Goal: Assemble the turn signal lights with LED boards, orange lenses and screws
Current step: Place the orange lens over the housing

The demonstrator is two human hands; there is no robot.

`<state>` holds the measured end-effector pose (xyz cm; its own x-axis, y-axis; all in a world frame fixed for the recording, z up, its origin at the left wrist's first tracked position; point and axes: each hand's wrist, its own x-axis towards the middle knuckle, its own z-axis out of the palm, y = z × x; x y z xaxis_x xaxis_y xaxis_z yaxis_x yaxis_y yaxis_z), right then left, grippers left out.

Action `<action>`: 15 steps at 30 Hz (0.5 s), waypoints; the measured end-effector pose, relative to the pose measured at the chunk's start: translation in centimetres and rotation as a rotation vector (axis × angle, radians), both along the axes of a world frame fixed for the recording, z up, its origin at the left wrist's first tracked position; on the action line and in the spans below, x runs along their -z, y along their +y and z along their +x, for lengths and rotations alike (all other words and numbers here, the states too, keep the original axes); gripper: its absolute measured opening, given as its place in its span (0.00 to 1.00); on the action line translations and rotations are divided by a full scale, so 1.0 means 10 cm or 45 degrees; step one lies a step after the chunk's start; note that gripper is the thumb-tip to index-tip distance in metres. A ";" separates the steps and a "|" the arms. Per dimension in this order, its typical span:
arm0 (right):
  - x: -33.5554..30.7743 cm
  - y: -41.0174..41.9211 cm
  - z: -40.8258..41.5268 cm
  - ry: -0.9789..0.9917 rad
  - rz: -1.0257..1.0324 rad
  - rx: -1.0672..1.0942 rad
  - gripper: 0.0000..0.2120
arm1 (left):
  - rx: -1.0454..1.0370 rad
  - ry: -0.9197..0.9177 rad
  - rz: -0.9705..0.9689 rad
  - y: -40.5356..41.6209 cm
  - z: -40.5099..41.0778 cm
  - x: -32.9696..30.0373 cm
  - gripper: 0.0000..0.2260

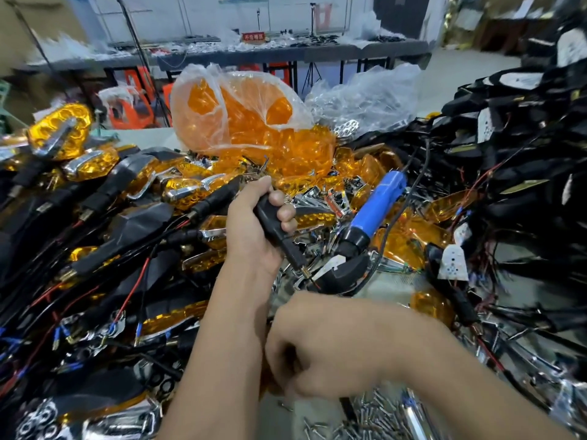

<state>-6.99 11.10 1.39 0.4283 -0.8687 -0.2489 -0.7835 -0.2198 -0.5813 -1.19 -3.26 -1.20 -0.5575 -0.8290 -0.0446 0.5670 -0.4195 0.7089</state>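
Item 1: left hand (254, 230), clamped around a black plastic turn signal housing with a stalk (273, 223). The housing sat at the centre of the view, raised above the heap. Its long axis ran diagonally, upper end toward the far left, lower stalk end pointing near-right and down. A brass-coloured tip (305, 274) showed at the lower end of the stalk, with thin wire trailing from it.

Item 2: right hand (320, 344), below the housing and nearer the camera, curled into a loose fist, knuckles up. Blurred; whether it gripped anything could not be told.

Item 3: blue-bodied electric screwdriver with black nose (371, 211), lying just right of the housing, its long axis diagonal, nose pointing down-left, cord end up-right.

Item 4: clear plastic bag of orange translucent lenses (241, 115), behind the housing, mouth open, lenses spilling at its base.

Item 5: heap of finished turn signals with orange lenses, chrome trim and black stalks (95, 185), left of the housing, red and black wires tangled through.

Item 6: pile of black housings with white LED boards (508, 128), well right of the housing.

Item 7: one white perforated LED board (452, 262), right of the housing beyond the screwdriver, roughly upright.

Item 8: loose silver screws (365, 417) on the grey desk (390, 290), near edge, below the right hand.
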 end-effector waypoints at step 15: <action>0.03 -0.62 -0.81 -1.186 -0.647 0.765 0.04 | 0.169 -0.307 0.017 0.03 -0.10 0.03 0.22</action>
